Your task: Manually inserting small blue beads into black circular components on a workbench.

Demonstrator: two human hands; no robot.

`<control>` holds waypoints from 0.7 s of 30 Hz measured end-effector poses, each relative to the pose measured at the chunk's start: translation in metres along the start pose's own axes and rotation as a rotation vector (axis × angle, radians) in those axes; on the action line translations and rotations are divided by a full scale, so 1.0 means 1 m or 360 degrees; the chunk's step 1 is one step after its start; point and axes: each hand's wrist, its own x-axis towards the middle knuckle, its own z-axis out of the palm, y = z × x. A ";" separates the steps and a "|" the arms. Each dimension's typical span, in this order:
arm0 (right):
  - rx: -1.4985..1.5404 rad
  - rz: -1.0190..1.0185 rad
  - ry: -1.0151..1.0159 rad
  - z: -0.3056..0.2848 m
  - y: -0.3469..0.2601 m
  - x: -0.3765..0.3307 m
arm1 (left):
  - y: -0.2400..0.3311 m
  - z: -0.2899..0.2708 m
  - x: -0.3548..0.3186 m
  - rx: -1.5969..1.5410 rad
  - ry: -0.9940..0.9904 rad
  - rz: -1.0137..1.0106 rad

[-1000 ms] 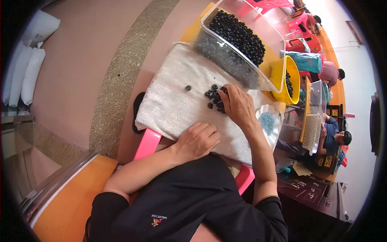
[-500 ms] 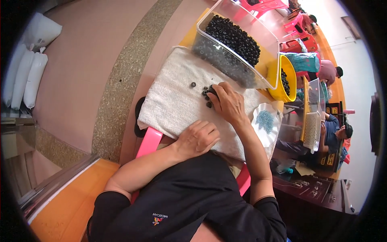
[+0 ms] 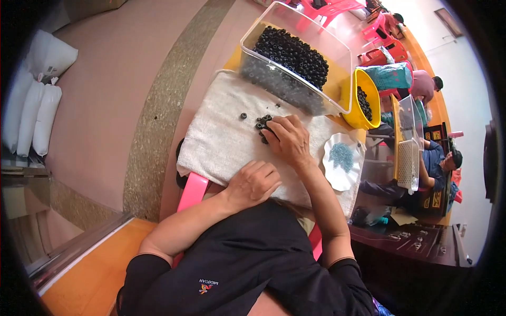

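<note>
Over a white towel, my right hand bends its fingers and thumb around the edge of a small pile of black ring-shaped beads. Its fingertips touch the beads, and part of the pile is hidden under them. One separate black bead lies left of the pile. My left hand rests palm down at the near part of the towel, fingers curled in; whatever may be inside is hidden. To the right of my right hand sits a white fluted dish holding small blue-grey beads.
Beyond the towel stands a clear plastic bin of black beads. A yellow tub with more beads is beside it. White sacks stand at far left. At right, a person sits near a white perforated basket.
The dark clump under my right fingers now shows as several beads spread on the towel. The whole view has shifted slightly; my left hand keeps its place on the towel.
</note>
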 end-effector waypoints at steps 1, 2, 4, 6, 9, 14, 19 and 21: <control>0.0038 0.0017 -0.0011 -0.001 -0.001 -0.002 | 0.000 0.000 0.000 0.0003 -0.0005 0.0009; 0.0076 0.0034 -0.0021 -0.001 -0.001 -0.003 | 0.000 0.000 0.000 -0.0007 0.0003 0.0005; 0.0150 0.0046 0.0037 -0.002 0.002 -0.005 | 0.001 -0.001 0.001 -0.0013 0.0006 0.0007; 0.0228 0.0054 0.0094 -0.006 0.005 -0.006 | 0.002 -0.001 0.001 -0.0007 0.0008 -0.0010; 0.0275 0.0243 0.0052 -0.010 0.009 -0.001 | 0.004 -0.002 0.002 -0.0016 0.0035 0.0015; 0.0089 0.0387 -0.0163 0.000 0.018 0.008 | 0.004 0.000 0.002 0.0027 0.0023 0.0012; 0.0394 0.0495 -0.0170 0.000 0.034 0.003 | 0.002 0.002 0.000 0.0029 0.0014 0.0015; 0.0465 0.0558 -0.0144 0.000 0.037 0.002 | 0.002 0.002 0.000 0.0050 0.0003 0.0024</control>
